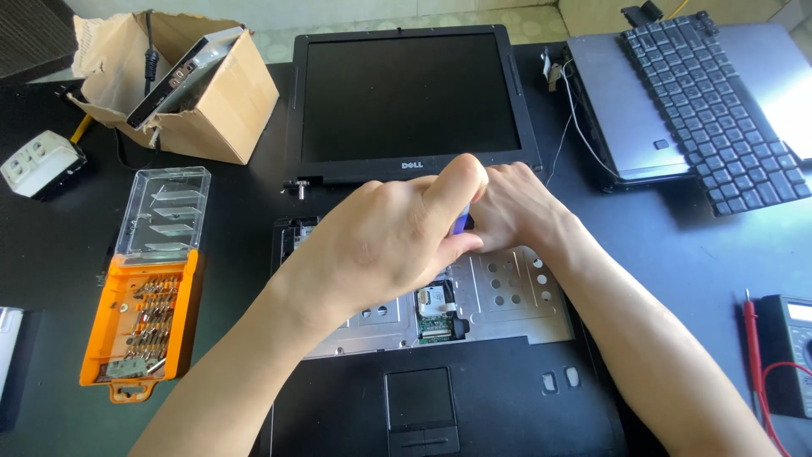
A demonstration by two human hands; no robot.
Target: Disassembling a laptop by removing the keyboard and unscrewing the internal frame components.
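Nearest the lens, two bare forearms run up over the black palm rest and touchpad (420, 399) of an opened laptop (507, 398). Both hands meet above its exposed metal plate (507, 292), just below the dark screen (410, 97): the left hand (389, 241) and right hand (512, 207) have their fingers clenched together on a small blue tool (461, 222) (mostly hidden, kind unclear). A green circuit board (436, 309) shows beneath. Left on the bench (677, 254) lies an orange bit case (139, 326) with its clear lid open; beyond, a cardboard box (182, 85). A detached keyboard (710, 110) rests far right, a multimeter (791, 351) nearer.
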